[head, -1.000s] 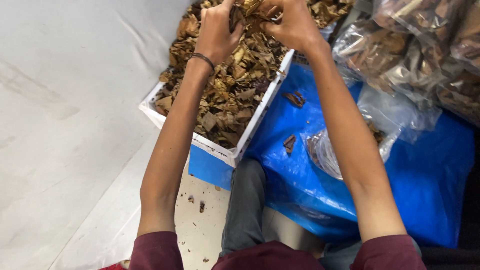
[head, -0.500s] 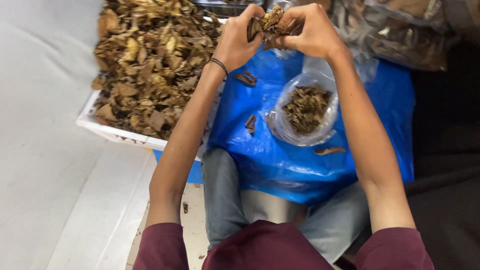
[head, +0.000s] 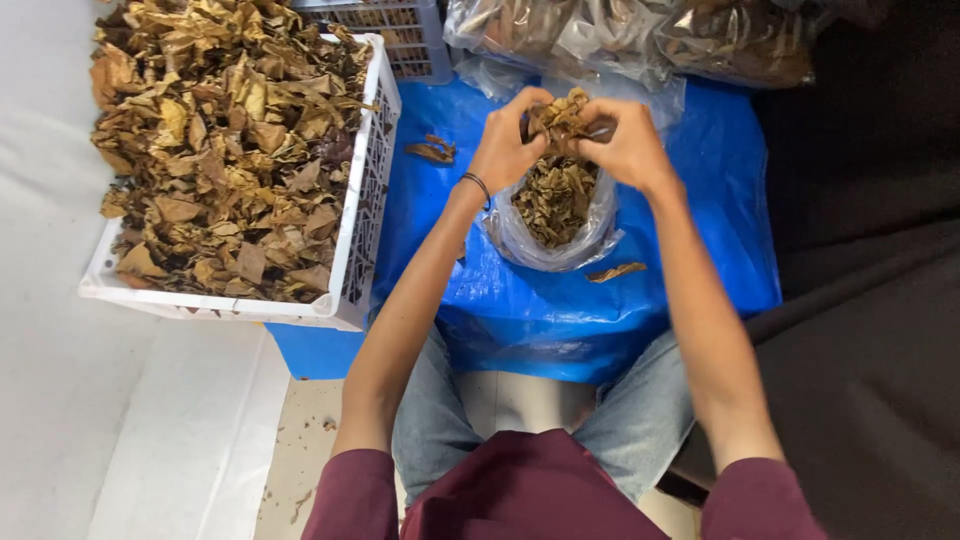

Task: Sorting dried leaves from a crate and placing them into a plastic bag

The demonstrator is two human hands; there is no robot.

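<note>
Covering the table, a blue sheet [head: 700,250] lies under each hand [head: 505,150] [head: 630,150] pinching dried leaves [head: 563,115].

We are losing the filled plastic bags [head: 640,35] and the grey crate [head: 400,30] to the top edge; our left hand [head: 507,145] and right hand [head: 628,148] are hiding part of the leaf bunch [head: 562,112]; our fingertips are blurring.

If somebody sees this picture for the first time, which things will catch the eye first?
Both hands, left hand and right hand, grip a bunch of dry brown leaves above the open clear plastic bag, on the blue plastic sheet at the centre. At the left stands a white plastic crate heaped with the same leaves.
</note>
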